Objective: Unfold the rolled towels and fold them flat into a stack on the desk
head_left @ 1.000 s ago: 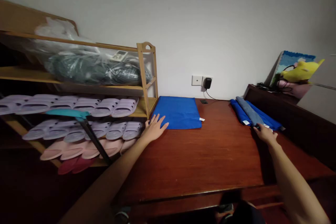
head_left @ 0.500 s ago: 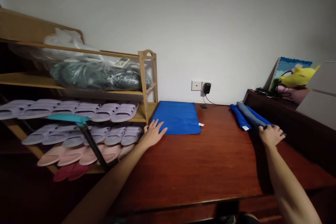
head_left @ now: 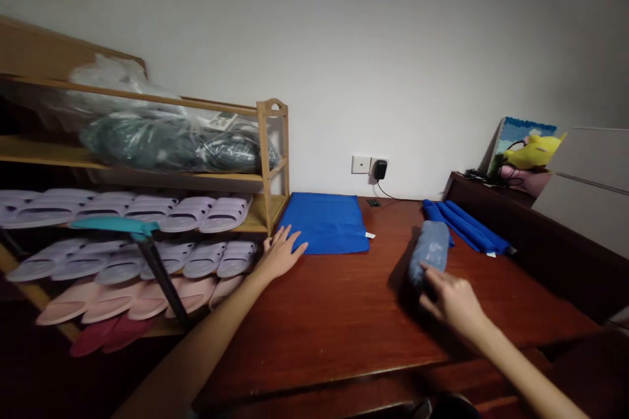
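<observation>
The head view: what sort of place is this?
Probably a lived-in room, perhaps in a home: slippers line a wooden rack, and a yellow toy sits at the right.

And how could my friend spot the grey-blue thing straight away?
Start at the red-brown table against the white wall. Towards its right side, find the right hand holding a grey-blue thing. It's dull with pale patches, unlike the plain bright blue rolls lying beyond it.

Both hands (head_left: 282, 255) are bare — and the slim forearms (head_left: 523, 373) too, uncovered to the view's lower edge.
</observation>
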`<state>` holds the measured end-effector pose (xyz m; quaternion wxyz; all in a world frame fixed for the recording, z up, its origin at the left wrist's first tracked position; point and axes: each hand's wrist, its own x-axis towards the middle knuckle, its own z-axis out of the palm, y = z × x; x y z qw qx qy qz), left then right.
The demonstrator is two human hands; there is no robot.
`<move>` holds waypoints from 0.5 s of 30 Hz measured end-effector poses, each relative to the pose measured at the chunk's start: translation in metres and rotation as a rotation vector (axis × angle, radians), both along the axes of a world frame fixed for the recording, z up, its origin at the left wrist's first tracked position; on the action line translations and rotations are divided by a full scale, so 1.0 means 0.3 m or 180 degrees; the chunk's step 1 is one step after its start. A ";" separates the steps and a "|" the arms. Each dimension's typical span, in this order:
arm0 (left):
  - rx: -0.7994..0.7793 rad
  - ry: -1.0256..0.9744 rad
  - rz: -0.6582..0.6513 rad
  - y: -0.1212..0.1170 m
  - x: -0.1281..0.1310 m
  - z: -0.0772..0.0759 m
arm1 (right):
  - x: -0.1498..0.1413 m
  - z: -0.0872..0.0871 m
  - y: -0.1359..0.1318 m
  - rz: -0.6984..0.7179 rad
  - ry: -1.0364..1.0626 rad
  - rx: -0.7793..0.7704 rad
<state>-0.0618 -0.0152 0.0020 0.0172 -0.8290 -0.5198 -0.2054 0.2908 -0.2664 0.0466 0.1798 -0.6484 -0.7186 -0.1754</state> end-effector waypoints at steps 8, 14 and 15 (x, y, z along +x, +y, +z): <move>0.0683 -0.0181 -0.0911 -0.191 0.080 0.113 | -0.392 -0.028 -0.245 0.0898 -0.0387 0.0416; -0.0162 -0.0290 -0.2092 -0.608 0.185 0.227 | -0.353 0.031 -0.265 0.1197 0.0465 0.0269; -0.0211 -0.0181 -0.2302 -0.669 0.184 0.236 | -0.320 0.022 -0.249 0.1010 0.0865 0.0199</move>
